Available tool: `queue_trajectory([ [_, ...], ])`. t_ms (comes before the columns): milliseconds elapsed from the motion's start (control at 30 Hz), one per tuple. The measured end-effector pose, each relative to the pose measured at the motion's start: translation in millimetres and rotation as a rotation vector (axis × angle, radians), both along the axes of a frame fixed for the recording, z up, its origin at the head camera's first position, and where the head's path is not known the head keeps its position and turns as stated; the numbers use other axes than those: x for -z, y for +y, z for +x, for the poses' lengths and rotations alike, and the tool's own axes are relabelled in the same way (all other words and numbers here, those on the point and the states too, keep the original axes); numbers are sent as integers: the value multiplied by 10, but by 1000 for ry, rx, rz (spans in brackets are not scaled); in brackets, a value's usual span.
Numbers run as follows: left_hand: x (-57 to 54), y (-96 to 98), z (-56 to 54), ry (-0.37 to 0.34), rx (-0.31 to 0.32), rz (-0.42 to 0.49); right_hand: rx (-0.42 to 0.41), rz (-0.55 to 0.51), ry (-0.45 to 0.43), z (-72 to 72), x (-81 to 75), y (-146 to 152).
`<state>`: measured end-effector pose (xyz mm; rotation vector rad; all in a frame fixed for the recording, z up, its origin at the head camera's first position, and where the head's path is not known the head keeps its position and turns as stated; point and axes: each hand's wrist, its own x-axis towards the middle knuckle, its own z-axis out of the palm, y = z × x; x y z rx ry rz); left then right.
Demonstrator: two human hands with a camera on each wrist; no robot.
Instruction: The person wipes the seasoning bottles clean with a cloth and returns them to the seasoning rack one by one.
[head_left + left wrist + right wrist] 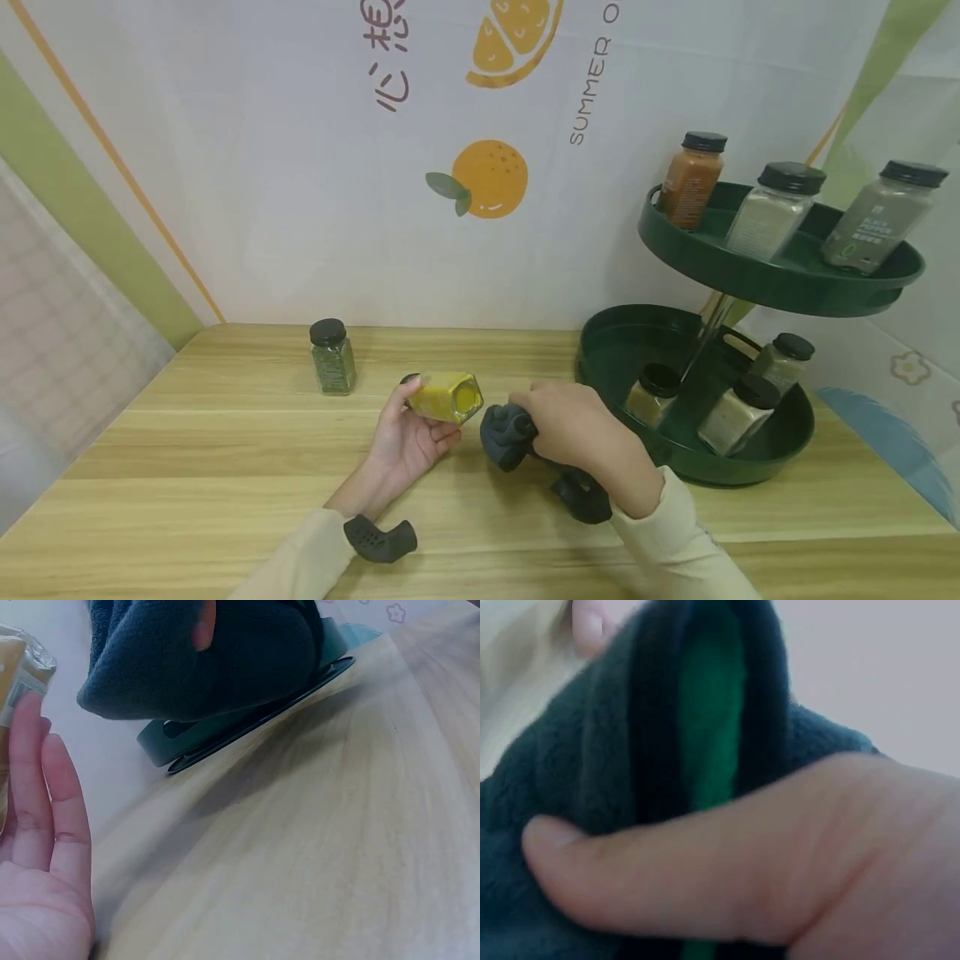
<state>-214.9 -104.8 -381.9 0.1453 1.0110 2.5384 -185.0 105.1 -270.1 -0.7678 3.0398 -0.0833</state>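
Observation:
My left hand (403,450) holds a glass spice jar (442,397) with yellow contents, thumb on one side and fingers beneath. The jar lies on its side above the table, black lid to the left and base to the right. A folded dark blue-grey cloth (502,435) hangs just right of the jar, gripped by my right hand (576,423). In the right wrist view, the thumb (667,877) presses across the cloth, and a green strip shows between its folds. The left wrist view has the cloth (202,667) close to the left fingers (67,787).
A jar of green herbs (332,358) stands at the back left of the wooden table (202,433). On the right is a two-tier dark green rack (780,287); several black-lidded spice jars stand on its tiers. A printed cloth backdrop (300,208) hangs behind the table.

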Motion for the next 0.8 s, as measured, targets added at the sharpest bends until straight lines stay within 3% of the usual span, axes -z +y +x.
queue_trajectory([
  [167,1,-1,-4,29,31,-6,17,-99,-1,-7,-134,91],
  [300,6,-7,0,41,32,-8,-25,-260,113,50,-200,58],
  [433,3,6,8,52,41,-40,-87,-358,182,89,-152,-58],
  [600,0,17,5,63,39,-74,-125,-314,161,79,-44,-155],
  [800,2,21,-1,62,27,-100,-129,-288,112,70,-25,-143],
])
